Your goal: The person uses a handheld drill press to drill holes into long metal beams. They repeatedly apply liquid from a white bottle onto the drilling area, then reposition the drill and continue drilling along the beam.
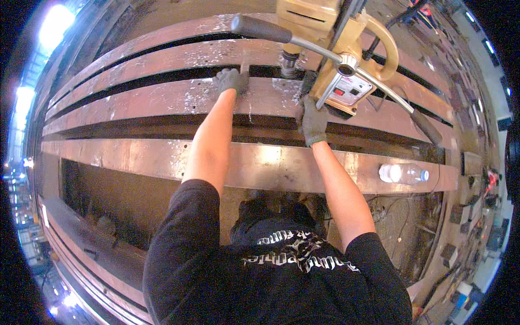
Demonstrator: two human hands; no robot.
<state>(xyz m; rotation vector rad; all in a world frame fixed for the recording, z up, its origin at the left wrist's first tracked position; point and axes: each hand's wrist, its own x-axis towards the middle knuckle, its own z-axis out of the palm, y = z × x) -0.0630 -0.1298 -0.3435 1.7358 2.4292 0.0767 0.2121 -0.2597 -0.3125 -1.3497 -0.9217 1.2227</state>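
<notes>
My left hand (231, 80), in a grey glove, rests at a brown steel beam (162, 97) with its fingers curled. Beside its thumb side a narrow brownish upright piece (245, 66) crosses the dark gap; its kind is unclear. My right hand (313, 122), also gloved, is closed round the lower end of a feed lever on a tan drill press (325, 32), most likely a magnetic drill. Two other lever arms show dark grips (262, 28). The drill's chuck (288, 64) points down at the beams. Metal chips (199, 92) lie scattered left of my left hand.
A clear plastic bottle (404, 174) lies on its side on the nearest beam (260, 162). Long dark gaps run between the parallel beams. The drill's curved tan handle (391, 51) and a cable stand at the right. More beams (92, 265) lie at the lower left.
</notes>
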